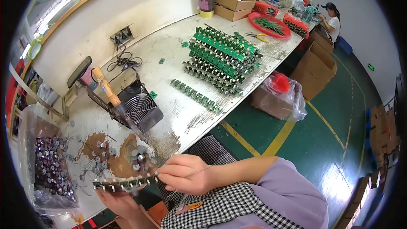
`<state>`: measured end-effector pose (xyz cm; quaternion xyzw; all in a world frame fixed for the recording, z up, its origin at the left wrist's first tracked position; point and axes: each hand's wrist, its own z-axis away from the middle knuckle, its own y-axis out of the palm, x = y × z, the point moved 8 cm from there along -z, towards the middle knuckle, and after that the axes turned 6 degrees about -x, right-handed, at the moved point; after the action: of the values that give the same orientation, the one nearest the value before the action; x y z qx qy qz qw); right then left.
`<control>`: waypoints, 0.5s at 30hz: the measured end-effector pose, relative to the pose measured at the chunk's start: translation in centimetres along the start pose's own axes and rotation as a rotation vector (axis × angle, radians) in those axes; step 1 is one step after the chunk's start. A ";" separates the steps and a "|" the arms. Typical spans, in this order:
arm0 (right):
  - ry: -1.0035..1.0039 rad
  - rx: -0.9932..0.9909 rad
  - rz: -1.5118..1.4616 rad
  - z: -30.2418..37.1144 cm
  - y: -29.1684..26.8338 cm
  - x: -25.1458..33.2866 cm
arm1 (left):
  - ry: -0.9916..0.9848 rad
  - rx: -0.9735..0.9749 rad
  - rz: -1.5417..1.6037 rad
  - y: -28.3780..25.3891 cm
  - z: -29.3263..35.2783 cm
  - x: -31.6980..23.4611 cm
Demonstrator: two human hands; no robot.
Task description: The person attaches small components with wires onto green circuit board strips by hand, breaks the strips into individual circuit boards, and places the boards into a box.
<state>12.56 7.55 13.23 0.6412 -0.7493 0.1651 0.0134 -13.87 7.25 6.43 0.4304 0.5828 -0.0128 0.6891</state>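
A long narrow strip of green circuit boards [123, 184] with pale parts along its edge lies across my left hand [121, 205], whose fingers grip it from below. At the strip's right end my right hand [186, 174] is closed in a pinch. A thin wire [197, 172] runs out of its fingers toward the wrist; their tips are partly hidden. Just beyond the strip are small round silver parts [137, 157] with wire leads, somewhat blurred. More such parts [99, 163] lie scattered on the worn tabletop.
A clear bin [25, 161] of round parts stands left. A wooden-handled soldering iron [106, 87] leans by a black fan [140, 106]. Farther off are stacked circuit boards [222, 55], a single strip [195, 95], pliers [258, 37] and a red tray [269, 24]. Cardboard boxes [313, 65] stand right; a person [333, 21] sits beyond.
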 end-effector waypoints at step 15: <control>0.236 0.233 -0.114 -0.7 10.8 -1.2 | -0.390 0.326 0.035 -0.6 2.4 5.0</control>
<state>2.23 10.22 11.09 0.6560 -0.6809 0.3237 0.0362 -10.70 7.82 1.92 0.5351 0.4217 -0.1774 0.7102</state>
